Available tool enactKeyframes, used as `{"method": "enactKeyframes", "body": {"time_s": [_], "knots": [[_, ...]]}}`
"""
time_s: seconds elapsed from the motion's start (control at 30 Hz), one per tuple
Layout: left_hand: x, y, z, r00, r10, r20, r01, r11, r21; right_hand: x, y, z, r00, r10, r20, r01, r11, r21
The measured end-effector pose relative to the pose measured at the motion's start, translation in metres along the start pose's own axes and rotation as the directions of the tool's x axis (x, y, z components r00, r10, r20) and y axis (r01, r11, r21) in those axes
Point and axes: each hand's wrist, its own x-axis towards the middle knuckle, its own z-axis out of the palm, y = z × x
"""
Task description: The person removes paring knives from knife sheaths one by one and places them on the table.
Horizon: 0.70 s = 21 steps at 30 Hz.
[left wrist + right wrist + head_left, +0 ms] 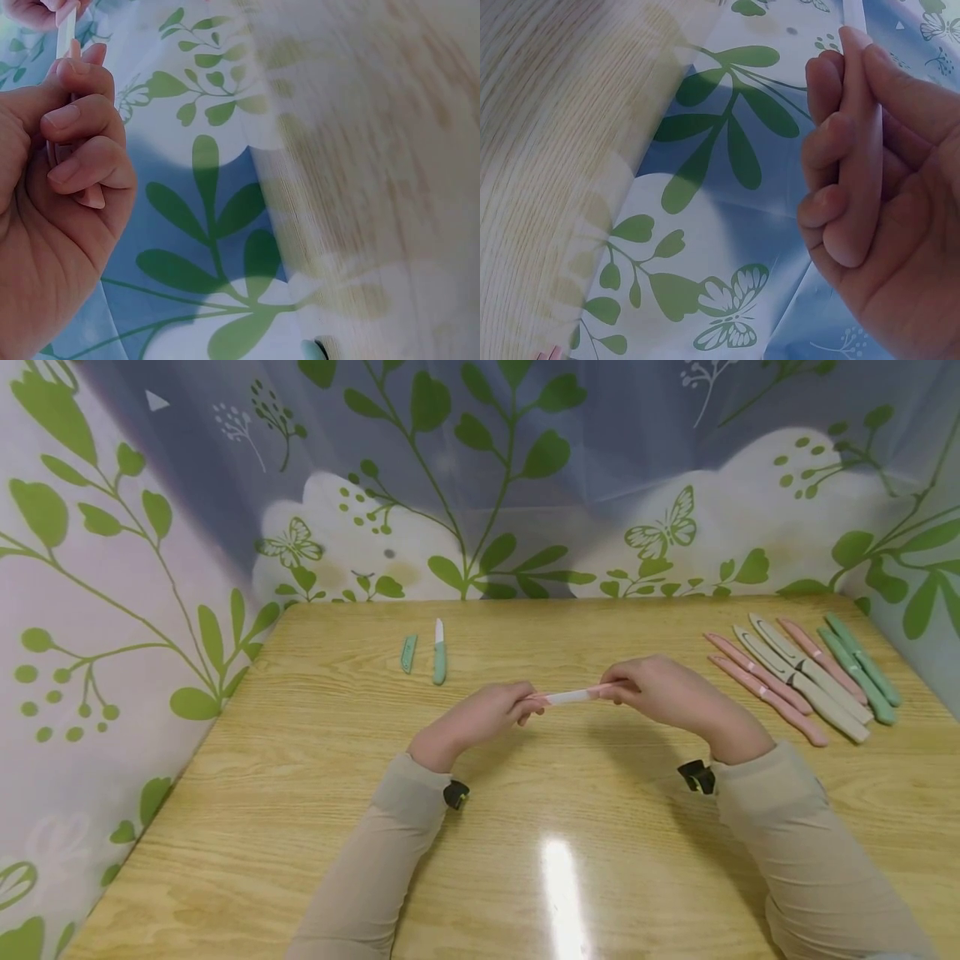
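Note:
Above the middle of the table, a pink knife's pale blade (570, 697) spans the gap between both hands. The right hand (671, 695) grips its pink handle (861, 165), fingers curled round it and thumb along the side in the right wrist view. At the other end the left hand (480, 718) pinches a narrow pink sheath (91, 196), mostly hidden behind its curled fingers. The blade's tip meets the sheath's end; how far it sits inside cannot be told.
Toward the back left of the wooden table (300, 760) lie a green-handled knife (439, 664) with bare blade and a small green sheath (408, 654). Several pink, cream (831, 703) and green knives (862, 668) lie side by side at the right. Patterned cloth hangs behind.

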Motion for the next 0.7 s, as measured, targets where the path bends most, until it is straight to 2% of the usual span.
{"method": "enactKeyframes", "body": {"time_s": [0.43,0.7], "knots": [[-0.0019,-0.0007,-0.0016,1.0,0.002,0.001,-0.002,1.0,-0.011,-0.002,0.0002,-0.0024,1.0,0.014,0.003,-0.014,1.0,0.004],[-0.0038,-0.0054,-0.003,1.0,-0.009,-0.027,0.009,1.0,0.002,-0.0038,0.004,-0.0061,0.999,0.052,0.014,-0.053,0.998,0.019]]}}
